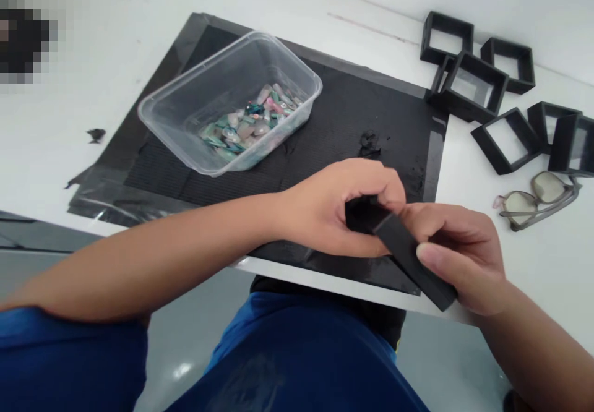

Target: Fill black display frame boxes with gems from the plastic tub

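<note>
- Closely, in the head view, two hands work a black piece (pixel 408 252) held above the near right corner of a black mat (pixel 352 115).
- The left hand (pixel 325 205) curls around its far end; the right hand (pixel 468 257) grips it, thumb pressed on a flat side. Fingers hide much of its shape.
- Handling it well would seem to call for even, light pressure and a firm hold at both ends.
- Beyond the left wrist, a clear plastic container (pixel 208 90) of coloured chips (pixel 250 124) sits on the mat.
- Black frames (pixel 464 107) cluster on the white bench (pixel 116 34) at far right; eyeglasses (pixel 522 205) lie near the right hand, easily knocked.
- Dark scraps (pixel 370 146) litter the mat just beyond the hands, a possible nuisance.
</note>
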Motion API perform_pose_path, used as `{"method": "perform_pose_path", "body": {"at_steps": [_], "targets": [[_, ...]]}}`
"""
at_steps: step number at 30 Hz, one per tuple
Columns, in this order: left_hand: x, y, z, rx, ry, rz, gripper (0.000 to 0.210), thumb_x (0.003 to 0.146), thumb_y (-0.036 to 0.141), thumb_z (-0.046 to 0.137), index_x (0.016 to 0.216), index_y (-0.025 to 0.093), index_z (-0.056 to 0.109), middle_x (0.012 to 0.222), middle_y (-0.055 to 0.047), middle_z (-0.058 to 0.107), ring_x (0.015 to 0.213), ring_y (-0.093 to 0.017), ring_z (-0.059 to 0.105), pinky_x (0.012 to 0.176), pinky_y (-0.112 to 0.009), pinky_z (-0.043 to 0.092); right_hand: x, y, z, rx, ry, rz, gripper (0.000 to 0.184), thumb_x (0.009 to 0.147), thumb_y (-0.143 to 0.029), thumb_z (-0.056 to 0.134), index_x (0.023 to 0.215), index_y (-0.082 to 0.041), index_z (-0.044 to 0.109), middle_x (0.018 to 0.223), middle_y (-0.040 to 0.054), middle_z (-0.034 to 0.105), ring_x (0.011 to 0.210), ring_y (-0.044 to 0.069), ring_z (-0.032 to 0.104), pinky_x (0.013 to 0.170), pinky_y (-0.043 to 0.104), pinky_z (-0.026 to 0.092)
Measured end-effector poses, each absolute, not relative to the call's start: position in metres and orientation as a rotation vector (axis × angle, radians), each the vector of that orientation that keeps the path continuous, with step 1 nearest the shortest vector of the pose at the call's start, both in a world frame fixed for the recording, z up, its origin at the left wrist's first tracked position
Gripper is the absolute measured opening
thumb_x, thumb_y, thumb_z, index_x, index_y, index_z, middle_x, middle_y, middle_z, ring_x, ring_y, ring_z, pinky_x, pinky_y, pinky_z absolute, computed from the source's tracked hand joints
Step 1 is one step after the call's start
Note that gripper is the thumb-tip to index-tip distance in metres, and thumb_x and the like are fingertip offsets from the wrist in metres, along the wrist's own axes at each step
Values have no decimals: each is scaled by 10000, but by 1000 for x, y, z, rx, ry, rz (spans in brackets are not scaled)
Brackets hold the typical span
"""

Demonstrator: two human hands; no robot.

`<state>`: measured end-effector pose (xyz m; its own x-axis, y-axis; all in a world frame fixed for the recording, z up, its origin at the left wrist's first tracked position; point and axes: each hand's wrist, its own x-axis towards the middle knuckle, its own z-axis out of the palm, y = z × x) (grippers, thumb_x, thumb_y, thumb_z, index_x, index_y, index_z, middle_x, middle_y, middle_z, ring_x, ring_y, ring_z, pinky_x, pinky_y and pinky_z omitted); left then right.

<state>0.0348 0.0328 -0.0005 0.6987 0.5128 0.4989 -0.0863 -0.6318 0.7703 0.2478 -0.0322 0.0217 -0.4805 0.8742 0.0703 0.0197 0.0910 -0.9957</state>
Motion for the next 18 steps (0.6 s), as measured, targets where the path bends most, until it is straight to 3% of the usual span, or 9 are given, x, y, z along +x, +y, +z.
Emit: {"method": "perform_pose_path", "body": {"at_steps": [3, 7, 10, 12, 15, 18], "targets": [[38, 29, -1, 2118, 277, 1016, 329, 837, 152, 706, 694, 244, 425, 616, 52, 542, 594, -124, 519, 620, -294, 456, 248, -26, 16, -1142, -1484, 1165, 185, 986, -328, 654, 822, -248, 680, 754, -2, 608, 695, 152, 539, 619, 334, 417], [37, 29, -2, 2201, 472, 1224, 415, 912, 200, 618, 615, 241, 331, 534, 50, 475, 505, -126, 437, 562, -330, 386, 253, -12, 9, -1194, -1324, 874, 204, 949, -358, 696, 780, -246, 676, 694, -12, 513, 640, 142, 422, 571, 326, 336], [35, 32, -4, 2237, 559, 1467, 420, 875, 258, 738, 650, 244, 384, 559, 60, 502, 509, -123, 472, 550, -331, 362, 255, -11, 10, -1158, -1422, 1011, 309, 971, -433, 690, 732, -238, 674, 610, -26, 453, 566, 128, 356, 523, 325, 289], [35, 33, -6, 2245, 550, 1572, 416, 851, 230, 770, 682, 240, 390, 569, 75, 508, 506, -112, 482, 548, -322, 347, 252, -17, 12, -1127, -1518, 1167, 305, 995, -425, 669, 758, -238, 712, 583, -33, 477, 540, 120, 382, 517, 320, 311], [37, 30, -7, 2302, 509, 1490, 349, 857, 180, 696, 706, 241, 387, 580, 80, 550, 504, -108, 498, 572, -330, 361, 244, -27, 9, -1021, -1517, 1324, 189, 986, -368, 685, 846, -253, 739, 633, -34, 558, 583, 130, 471, 566, 320, 390], [38, 26, -6, 2410, 487, 1321, 276, 860, 159, 618, 703, 249, 409, 594, 64, 592, 533, -127, 522, 603, -338, 384, 240, -31, 5, -977, -1345, 1422, 180, 954, -380, 725, 825, -255, 718, 659, -32, 571, 608, 136, 473, 576, 320, 400]]}}
